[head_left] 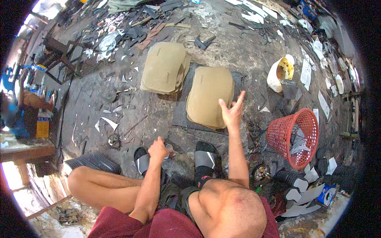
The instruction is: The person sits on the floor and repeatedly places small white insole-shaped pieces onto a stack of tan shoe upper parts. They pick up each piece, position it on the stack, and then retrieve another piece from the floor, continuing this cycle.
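Two stacks of tan, round-cornered sheets lie on the floor ahead of me: a far left stack (163,66) and a near right stack (210,95). The near one rests on a dark flat sheet (180,115). At its right edge is my right hand (232,113), fingers and thumb spread, the thumb over the edge of the top sheet. My left hand (158,150) is closed in a fist above my sandalled foot. A small pale object (170,152) shows beside that fist; whether the hand holds it is unclear.
A red perforated basket (273,133) with scraps stands at the right. Behind it, a white container (274,77) with a yellowish inside lies tilted. Scraps litter the floor, and a dark chair (63,59) stands at the left. Beside it a person (33,105) is partly visible.
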Demonstrator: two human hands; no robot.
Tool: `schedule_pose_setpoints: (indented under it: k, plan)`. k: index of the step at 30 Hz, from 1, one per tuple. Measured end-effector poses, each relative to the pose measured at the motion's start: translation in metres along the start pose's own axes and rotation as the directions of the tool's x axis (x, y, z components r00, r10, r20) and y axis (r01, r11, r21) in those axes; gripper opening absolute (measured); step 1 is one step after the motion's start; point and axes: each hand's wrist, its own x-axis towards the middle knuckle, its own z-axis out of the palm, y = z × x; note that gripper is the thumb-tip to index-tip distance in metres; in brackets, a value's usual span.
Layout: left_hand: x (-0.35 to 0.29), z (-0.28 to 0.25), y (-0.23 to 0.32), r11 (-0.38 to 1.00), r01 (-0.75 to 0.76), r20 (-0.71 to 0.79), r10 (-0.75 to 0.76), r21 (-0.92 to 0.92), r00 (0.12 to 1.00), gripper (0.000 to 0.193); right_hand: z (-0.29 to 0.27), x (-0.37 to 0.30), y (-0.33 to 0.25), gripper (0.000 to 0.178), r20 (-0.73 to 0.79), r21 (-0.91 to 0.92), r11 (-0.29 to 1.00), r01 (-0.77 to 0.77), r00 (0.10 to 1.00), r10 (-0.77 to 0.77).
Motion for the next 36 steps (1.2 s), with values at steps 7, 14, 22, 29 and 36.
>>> schedule_pose_setpoints:
  k: [7,14,22,29,36]
  plan:
    - [0.031,0.02,0.027,0.488,-0.154,-0.061,0.201,-0.859,0.978,0.027,0.024,-0.092,0.013,0.037,0.607,0.247,0.951,-0.183,0.795,-0.004]
    - [0.019,-0.01,0.068,0.076,0.273,0.28,0.108,-0.959,0.954,0.027,0.025,-0.122,0.003,0.013,0.406,0.176,0.903,0.392,0.806,-0.43]
    - [0.044,-0.018,0.047,-0.24,0.0,0.051,-0.206,-0.971,0.977,0.03,0.013,-0.129,-0.005,0.009,0.382,0.262,0.898,0.354,0.816,-0.434]
    - [0.017,-0.003,0.081,-0.105,0.108,0.099,0.084,-0.989,0.991,0.028,0.03,-0.113,0.015,0.01,0.551,0.312,0.881,-0.355,0.823,0.136]
    - [0.014,-0.01,0.079,0.439,-0.122,0.027,0.318,-0.89,0.948,0.024,-0.011,-0.065,0.025,0.024,0.557,0.017,0.915,0.402,0.757,-0.343]
